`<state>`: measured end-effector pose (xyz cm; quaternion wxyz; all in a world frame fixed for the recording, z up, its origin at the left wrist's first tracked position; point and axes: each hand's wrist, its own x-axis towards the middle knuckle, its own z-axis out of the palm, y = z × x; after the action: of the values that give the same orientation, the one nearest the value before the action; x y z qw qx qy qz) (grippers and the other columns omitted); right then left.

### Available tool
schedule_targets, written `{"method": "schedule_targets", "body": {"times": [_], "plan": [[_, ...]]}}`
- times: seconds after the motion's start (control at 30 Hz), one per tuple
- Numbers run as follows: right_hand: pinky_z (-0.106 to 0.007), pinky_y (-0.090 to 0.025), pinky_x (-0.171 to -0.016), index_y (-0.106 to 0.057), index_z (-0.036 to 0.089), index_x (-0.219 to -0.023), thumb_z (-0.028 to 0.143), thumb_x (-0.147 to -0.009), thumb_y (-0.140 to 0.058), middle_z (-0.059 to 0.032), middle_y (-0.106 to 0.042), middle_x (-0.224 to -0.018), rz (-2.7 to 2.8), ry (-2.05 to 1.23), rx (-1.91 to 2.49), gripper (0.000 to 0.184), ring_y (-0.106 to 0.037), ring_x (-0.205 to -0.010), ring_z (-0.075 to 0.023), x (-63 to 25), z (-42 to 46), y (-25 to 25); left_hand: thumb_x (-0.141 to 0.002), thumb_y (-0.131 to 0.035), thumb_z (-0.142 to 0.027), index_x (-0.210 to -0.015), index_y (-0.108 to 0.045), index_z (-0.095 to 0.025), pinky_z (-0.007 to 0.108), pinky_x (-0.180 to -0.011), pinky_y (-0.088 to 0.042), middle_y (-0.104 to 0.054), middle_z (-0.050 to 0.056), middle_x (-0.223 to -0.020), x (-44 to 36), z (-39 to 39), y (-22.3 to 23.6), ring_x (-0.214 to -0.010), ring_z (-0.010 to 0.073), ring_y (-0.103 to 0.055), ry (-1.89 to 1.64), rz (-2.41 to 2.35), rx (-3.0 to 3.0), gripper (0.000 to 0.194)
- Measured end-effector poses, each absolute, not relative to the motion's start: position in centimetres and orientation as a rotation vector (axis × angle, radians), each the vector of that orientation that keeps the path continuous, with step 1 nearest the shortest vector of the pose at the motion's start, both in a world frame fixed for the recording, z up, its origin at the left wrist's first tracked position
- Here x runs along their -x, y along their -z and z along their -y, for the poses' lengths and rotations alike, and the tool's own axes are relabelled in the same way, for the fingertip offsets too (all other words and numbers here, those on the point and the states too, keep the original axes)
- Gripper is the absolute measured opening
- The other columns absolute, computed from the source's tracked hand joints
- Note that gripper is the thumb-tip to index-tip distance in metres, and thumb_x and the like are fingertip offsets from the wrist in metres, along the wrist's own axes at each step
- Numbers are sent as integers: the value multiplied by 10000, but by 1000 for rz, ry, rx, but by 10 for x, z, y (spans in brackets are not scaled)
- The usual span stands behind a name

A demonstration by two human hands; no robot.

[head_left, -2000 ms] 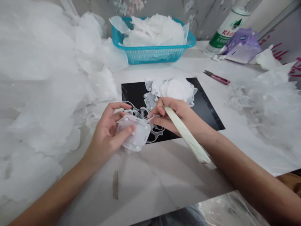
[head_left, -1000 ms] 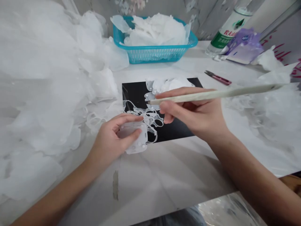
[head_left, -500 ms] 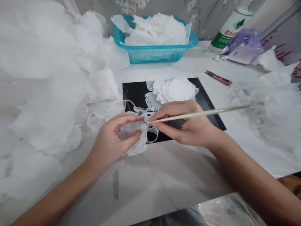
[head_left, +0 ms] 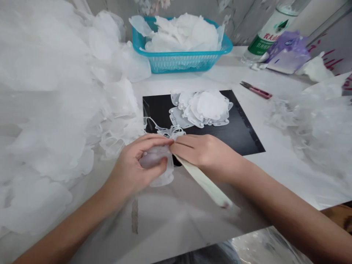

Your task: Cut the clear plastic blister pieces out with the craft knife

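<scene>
My left hand [head_left: 137,161] curls around a translucent white plastic piece [head_left: 154,156] with small round studs, thumb and fingers bent at its edges. Closed around a long, flat, pale-green tool [head_left: 206,181] is my right hand [head_left: 202,150]. The tool's wide end slants down toward the front right; its working tip is hidden by my fingers. Both hands' fingertips meet at the piece's right edge. Thin white looped offcuts [head_left: 172,131] lie just behind them. A pile of similar translucent pieces [head_left: 206,106] rests on a black mat [head_left: 244,135] beyond my right hand.
A large heap of white translucent sheets [head_left: 55,110] fills the left side. At the back stands a blue basket [head_left: 181,64] of white pieces. Pink-handled thread snips [head_left: 260,91], a bottle [head_left: 271,33], a purple packet [head_left: 288,53] and clear scraps [head_left: 316,121] are at the right.
My right hand has turned over, swinging the tool's rear end from the right down toward the front. The translucent piece under my left hand has shifted slightly.
</scene>
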<state>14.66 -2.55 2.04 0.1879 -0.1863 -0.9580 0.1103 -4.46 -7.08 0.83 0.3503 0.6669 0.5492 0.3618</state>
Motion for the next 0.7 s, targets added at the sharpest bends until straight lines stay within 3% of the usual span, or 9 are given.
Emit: {"method": "schedule_targets", "body": {"times": [0.1, 0.33, 0.7], "plan": [[-242, -321, -501, -562, 121, -761, 62, -876, -436, -34, -546, -683, 2637, -290, 558, 180, -460, -577, -113, -145, 25, -16, -736, -652, -196, -1001, -694, -277, 276, -836, -529, -673, -5, -1064, 44, 72, -13, -1001, 190, -636, -934, -1447, -1721, 280], [-189, -308, -415, -505, 168, -660, 46, -753, -565, 47, -482, -544, 1923, -876, 722, 165, -388, -448, -46, -145, 24, -25, -745, -669, -228, -1013, -685, -303, 298, -899, -518, -669, -20, -1068, 46, 70, -15, -1017, 194, -627, -962, -1433, -1593, 279], [-196, -338, -431, -536, 154, -662, 64, -767, -572, 39, -519, -545, 1981, -915, 723, 143, -407, -462, -45, -145, 28, -27, -743, -674, -196, -1029, -676, -268, 268, -926, -506, -663, -14, -1086, 45, 69, -14, -1041, 168, -612, -982, -1367, -1606, 296]]}}
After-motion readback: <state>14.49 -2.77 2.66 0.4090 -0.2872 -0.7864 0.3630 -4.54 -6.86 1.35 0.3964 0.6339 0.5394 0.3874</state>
